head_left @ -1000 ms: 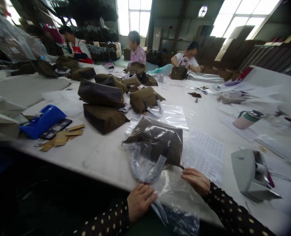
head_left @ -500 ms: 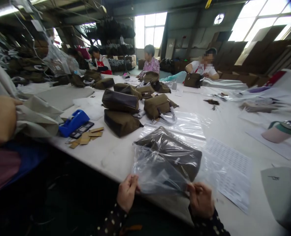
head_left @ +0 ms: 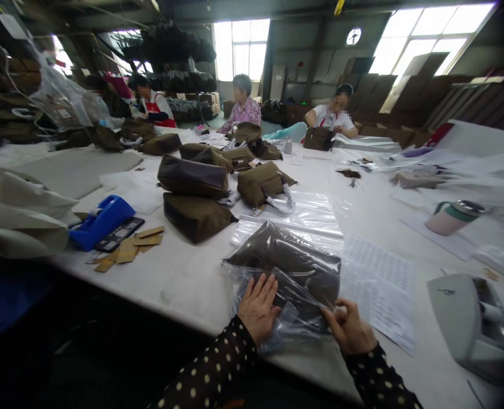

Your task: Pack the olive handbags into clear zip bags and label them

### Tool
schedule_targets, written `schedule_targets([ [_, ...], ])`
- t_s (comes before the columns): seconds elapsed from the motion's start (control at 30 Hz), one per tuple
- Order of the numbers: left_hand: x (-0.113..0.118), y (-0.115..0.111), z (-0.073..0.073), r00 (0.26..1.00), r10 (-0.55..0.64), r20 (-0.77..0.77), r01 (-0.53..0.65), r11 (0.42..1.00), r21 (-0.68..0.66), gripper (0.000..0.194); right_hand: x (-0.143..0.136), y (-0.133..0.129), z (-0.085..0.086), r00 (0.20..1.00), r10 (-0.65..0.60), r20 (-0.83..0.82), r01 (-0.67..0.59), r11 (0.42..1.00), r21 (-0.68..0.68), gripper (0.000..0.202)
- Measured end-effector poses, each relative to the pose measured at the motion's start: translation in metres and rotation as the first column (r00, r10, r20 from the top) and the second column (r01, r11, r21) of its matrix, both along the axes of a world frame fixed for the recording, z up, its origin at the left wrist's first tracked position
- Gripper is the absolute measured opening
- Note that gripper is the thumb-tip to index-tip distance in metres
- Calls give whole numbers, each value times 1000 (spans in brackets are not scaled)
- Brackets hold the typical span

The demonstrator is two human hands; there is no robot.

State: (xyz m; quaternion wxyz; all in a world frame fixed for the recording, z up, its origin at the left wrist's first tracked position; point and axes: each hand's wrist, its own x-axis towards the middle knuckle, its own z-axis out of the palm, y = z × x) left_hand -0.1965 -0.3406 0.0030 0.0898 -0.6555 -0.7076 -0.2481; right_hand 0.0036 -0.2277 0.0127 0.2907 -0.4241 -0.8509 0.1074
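Note:
In front of me a dark olive handbag [head_left: 286,255] lies inside a clear plastic bag [head_left: 234,278] at the table's near edge. My left hand [head_left: 259,309] rests flat on the plastic over the handbag's near side, fingers stretched out. At the right corner of the plastic, my right hand [head_left: 352,328] pinches its edge between thumb and fingers. Beneath and behind the handbag lie flat clear plastic bags [head_left: 311,213]. To its right is a sheet of printed labels [head_left: 379,284].
More olive handbags [head_left: 194,176] are piled behind. A blue tape dispenser [head_left: 102,221] and brown card pieces [head_left: 128,249] lie left. On the right stand a pink cup [head_left: 452,218] and a grey machine [head_left: 460,318]. Across the table a person [head_left: 330,116] handles a handbag.
My left hand has let go of the plastic's near edge and moved up and right to lie flat on it. The near end of the plastic is now folded inward.

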Motion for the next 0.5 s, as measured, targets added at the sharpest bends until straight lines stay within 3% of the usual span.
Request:
schedule_targets([
  [0.07, 5, 7, -14, 1000, 10, -3, -10, 1000, -20, 50, 9, 14, 1, 999, -27, 27, 29, 996, -86, 48],
  [0.17, 11, 7, -20, 999, 38, 14, -38, 999, -14, 50, 18, 33, 12, 998, -56, 3, 56, 982, -181, 57],
  [0.23, 13, 6, -19, 999, 42, 31, -42, 999, -18, 51, 18, 44, 30, 996, 6, -90, -15, 995, -98, 55],
  [0.3, 13, 6, -18, 999, 34, 40, -33, 999, -30, 52, 8, 54, 54, 973, 180, -147, -188, 982, -37, 38],
  [0.33, 13, 6, -17, 999, 29, 43, -28, 999, -39, 52, -1, 58, 67, 947, 290, -137, -301, 951, -66, 28],
  [0.4, 12, 5, -17, 998, 22, 52, -20, 998, -54, 54, -28, 62, 90, 866, 498, -48, -496, 839, -225, 34],
  [0.5, 12, 4, -20, 995, 24, 101, -20, 999, -40, 60, -81, 60, 106, 647, 739, 186, -628, 656, -419, 44],
])
